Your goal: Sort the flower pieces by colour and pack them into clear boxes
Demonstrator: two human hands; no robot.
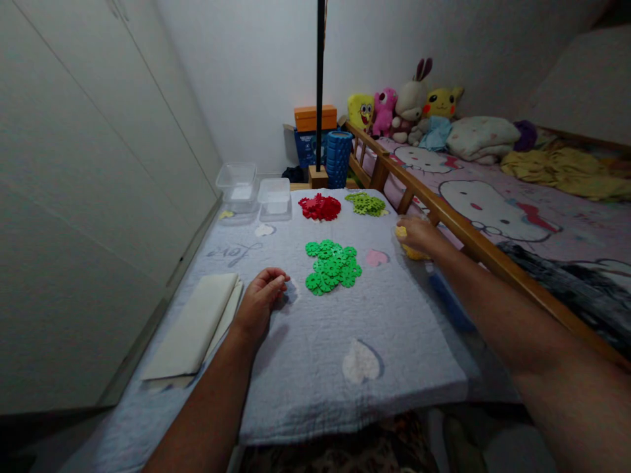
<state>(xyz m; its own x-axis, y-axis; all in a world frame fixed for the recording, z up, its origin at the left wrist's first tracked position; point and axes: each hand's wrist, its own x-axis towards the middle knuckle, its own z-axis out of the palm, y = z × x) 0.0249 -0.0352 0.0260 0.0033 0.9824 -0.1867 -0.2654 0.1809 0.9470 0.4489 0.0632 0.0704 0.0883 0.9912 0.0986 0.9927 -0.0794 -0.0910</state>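
My left hand (263,295) hovers over the tablecloth with its fingers curled together, and nothing shows in them. Just to its right lies a spread pile of green notched plastic discs (334,268). At the table's right edge, my right hand (417,235) is closed over yellow plastic pieces (415,253), partly hidden by the fingers. A heap of red discs (320,207) sits at the back, with a lime-green heap (367,204) to its right.
Clear plastic boxes (275,197) stand at the back left. A folded cream cloth or sheet (197,328) lies on the left side. A wooden bed rail (444,220) runs along the right, beside a bed with plush toys (411,98). A black pole (320,85) rises behind the table.
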